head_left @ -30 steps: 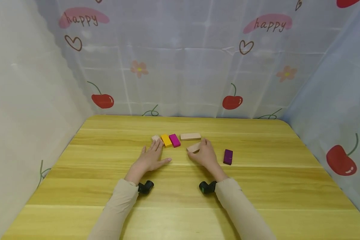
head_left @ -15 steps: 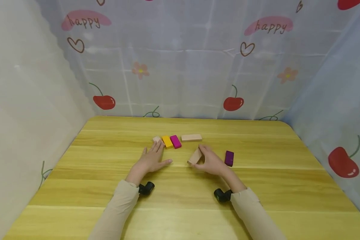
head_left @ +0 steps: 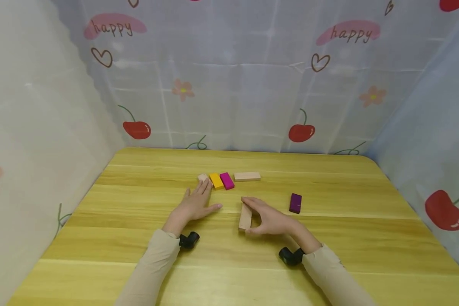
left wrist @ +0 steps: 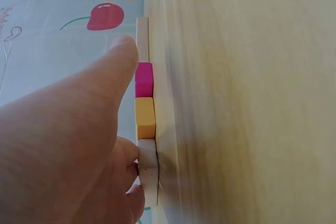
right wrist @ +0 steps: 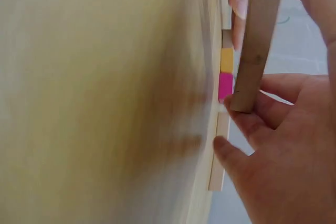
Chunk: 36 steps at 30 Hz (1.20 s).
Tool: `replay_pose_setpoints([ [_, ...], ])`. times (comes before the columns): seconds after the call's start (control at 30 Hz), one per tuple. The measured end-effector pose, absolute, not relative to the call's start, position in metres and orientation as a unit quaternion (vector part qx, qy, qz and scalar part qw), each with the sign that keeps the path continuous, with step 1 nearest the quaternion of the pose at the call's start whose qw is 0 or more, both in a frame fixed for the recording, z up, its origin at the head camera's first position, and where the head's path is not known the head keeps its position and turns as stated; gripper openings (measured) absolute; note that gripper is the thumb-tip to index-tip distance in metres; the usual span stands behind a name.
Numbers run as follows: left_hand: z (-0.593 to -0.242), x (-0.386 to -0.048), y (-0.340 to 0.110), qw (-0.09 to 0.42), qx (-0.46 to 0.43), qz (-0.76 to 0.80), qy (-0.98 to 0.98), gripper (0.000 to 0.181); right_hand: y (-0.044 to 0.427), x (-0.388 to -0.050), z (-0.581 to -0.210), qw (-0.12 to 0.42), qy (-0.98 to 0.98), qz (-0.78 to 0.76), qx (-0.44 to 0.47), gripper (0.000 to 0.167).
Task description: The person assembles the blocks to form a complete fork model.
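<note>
My right hand [head_left: 272, 219] holds a plain wooden block [head_left: 245, 217] by its two ends, between thumb and fingers. In the right wrist view this block [right wrist: 256, 51] appears raised off the tabletop. The fingertips of my left hand [head_left: 192, 206] rest on another plain wooden block [head_left: 202, 177], partly covering it; its thumb sticks out to the right. Beside that block lie a yellow block [head_left: 216, 181] and a magenta block [head_left: 227, 181], close together in a row. The left wrist view shows the yellow block [left wrist: 145, 119] next to the pale one [left wrist: 149, 169].
A longer plain wooden block [head_left: 247, 176] lies right of the magenta one. Farther right, a dark purple block [head_left: 295, 203] lies by itself on the wooden table [head_left: 329, 238]. A patterned curtain [head_left: 229, 85] stands behind the table's far edge, with others at both sides.
My right hand has drawn its wooden block toward me and turned it from nearly sideways to lengthwise. The left hand stays on its block. The whole view has shifted slightly.
</note>
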State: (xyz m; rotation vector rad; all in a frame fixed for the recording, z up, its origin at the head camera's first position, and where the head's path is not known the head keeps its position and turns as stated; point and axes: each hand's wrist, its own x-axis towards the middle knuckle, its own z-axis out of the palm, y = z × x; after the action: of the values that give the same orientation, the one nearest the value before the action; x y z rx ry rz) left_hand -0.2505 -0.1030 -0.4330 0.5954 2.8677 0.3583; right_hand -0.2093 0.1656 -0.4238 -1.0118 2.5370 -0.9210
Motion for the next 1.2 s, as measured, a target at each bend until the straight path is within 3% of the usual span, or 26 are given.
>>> replay_pose_setpoints([
  [0.4,-0.4328,-0.2495,-0.102,0.101,0.2,0.114,0.968,0.087,0.1645,-0.2036,-0.4271,0.186,0.86,-0.287,-0.379,0.093],
  [1.2,-0.4312,-0.2481,-0.1033,0.107,0.2,0.12,0.966,0.088,0.1642,-0.1993,-0.4232,0.217,0.864,-0.266,-0.369,0.095],
])
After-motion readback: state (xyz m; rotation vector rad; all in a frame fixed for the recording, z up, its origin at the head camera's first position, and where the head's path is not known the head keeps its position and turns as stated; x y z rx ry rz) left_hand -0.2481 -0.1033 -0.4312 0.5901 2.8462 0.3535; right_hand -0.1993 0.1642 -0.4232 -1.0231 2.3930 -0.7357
